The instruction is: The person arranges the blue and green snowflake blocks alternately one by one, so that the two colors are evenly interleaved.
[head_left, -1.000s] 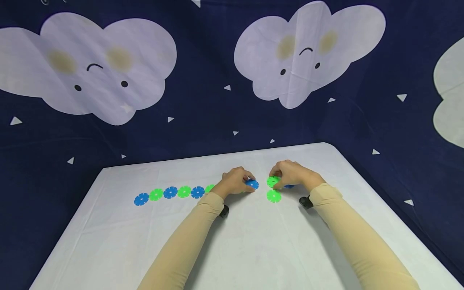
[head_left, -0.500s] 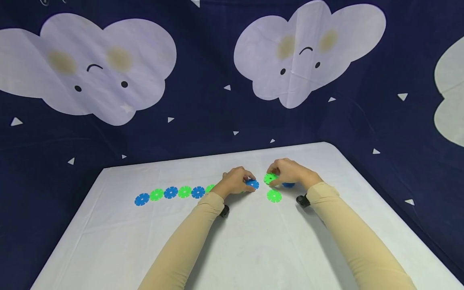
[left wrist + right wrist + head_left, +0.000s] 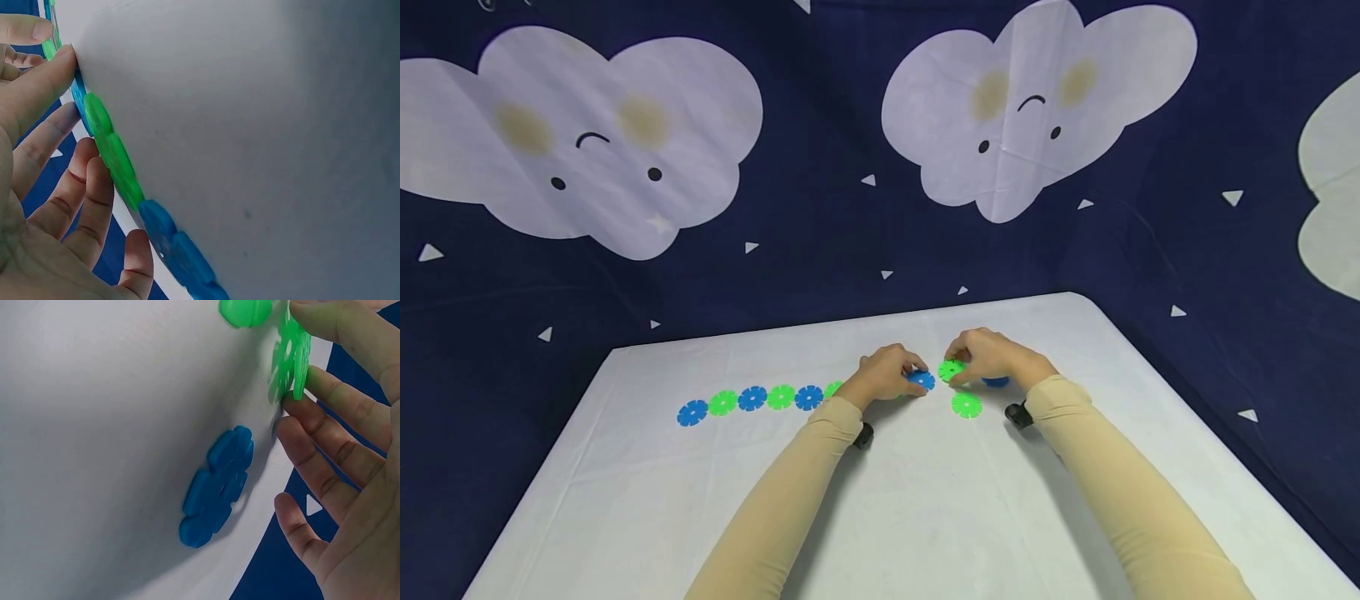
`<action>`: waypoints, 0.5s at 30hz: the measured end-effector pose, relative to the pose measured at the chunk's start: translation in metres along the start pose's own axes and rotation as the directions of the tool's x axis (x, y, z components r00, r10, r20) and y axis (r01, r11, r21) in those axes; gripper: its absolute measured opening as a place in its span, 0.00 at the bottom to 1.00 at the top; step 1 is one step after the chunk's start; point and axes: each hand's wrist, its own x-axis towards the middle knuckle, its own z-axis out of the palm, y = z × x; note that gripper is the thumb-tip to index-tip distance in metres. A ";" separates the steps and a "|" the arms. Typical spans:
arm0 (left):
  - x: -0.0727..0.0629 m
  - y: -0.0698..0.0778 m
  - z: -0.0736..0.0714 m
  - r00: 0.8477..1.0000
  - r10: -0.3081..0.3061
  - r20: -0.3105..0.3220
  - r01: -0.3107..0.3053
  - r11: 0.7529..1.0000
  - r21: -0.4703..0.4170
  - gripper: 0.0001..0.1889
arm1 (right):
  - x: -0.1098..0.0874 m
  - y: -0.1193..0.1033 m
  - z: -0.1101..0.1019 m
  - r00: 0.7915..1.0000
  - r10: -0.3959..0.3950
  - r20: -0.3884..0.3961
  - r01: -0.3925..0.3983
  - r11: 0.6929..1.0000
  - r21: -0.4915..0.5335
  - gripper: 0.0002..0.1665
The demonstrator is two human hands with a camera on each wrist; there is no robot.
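Observation:
Thumb and fingers of my left hand (image 3: 883, 375) pinch a blue notched snowflake disc (image 3: 922, 381) at the right end of a row of discs lying on the white table. My right hand (image 3: 992, 354) holds a green notched disc (image 3: 951, 370) by its edges, just right of that blue one with a small gap between. In the right wrist view this green disc (image 3: 301, 362) appears lifted a little off the cloth. The row alternates blue and green, from a blue disc (image 3: 692, 412) at the far left; my left hand and forearm hide part of it.
A loose green disc (image 3: 967, 406) lies in front of the right hand. Another blue disc (image 3: 219, 487) lies beneath that hand, partly hidden in the head view. The white-covered table (image 3: 910, 517) ends at a dark blue cloud-print curtain (image 3: 820, 208).
My right hand has carried its green disc leftward toward the blue one, uncovering more of the blue disc beneath it. The left hand has stayed in place.

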 end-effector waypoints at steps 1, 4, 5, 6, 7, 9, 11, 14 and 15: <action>0.000 0.000 0.000 1.000 0.000 0.001 0.000 1.000 0.000 0.21 | 0.000 0.000 0.000 1.000 -0.001 0.001 0.001 1.000 -0.001 0.28; 0.001 -0.001 0.000 1.000 0.000 0.003 0.000 1.000 0.006 0.22 | 0.002 0.000 0.000 1.000 -0.008 0.005 0.008 1.000 -0.001 0.28; 0.002 -0.001 0.000 1.000 0.000 0.003 0.000 1.000 0.009 0.22 | 0.002 0.000 0.000 1.000 -0.008 0.004 0.008 1.000 -0.003 0.28; 0.002 -0.001 0.000 1.000 0.001 0.003 -0.001 1.000 0.012 0.22 | 0.003 0.000 0.000 1.000 -0.010 0.005 0.010 1.000 -0.005 0.28; 0.002 -0.001 0.000 1.000 0.002 0.003 -0.002 1.000 0.013 0.22 | 0.003 -0.001 0.001 1.000 -0.013 0.006 0.013 1.000 -0.008 0.28; 0.002 -0.001 0.000 1.000 0.004 0.003 -0.004 1.000 0.014 0.22 | 0.004 -0.002 0.001 1.000 -0.015 0.009 0.015 1.000 -0.010 0.27; 0.002 -0.002 0.000 1.000 0.006 0.004 -0.006 1.000 0.012 0.22 | 0.004 -0.003 0.000 1.000 -0.014 0.009 0.014 1.000 -0.011 0.27; 0.003 -0.002 0.000 1.000 0.007 0.004 -0.007 1.000 0.014 0.22 | 0.003 -0.004 0.000 1.000 -0.019 0.010 0.019 1.000 -0.008 0.26; 0.003 -0.002 0.000 1.000 0.007 0.004 -0.008 1.000 0.018 0.22 | 0.003 -0.005 0.001 1.000 -0.020 0.010 0.020 1.000 -0.006 0.26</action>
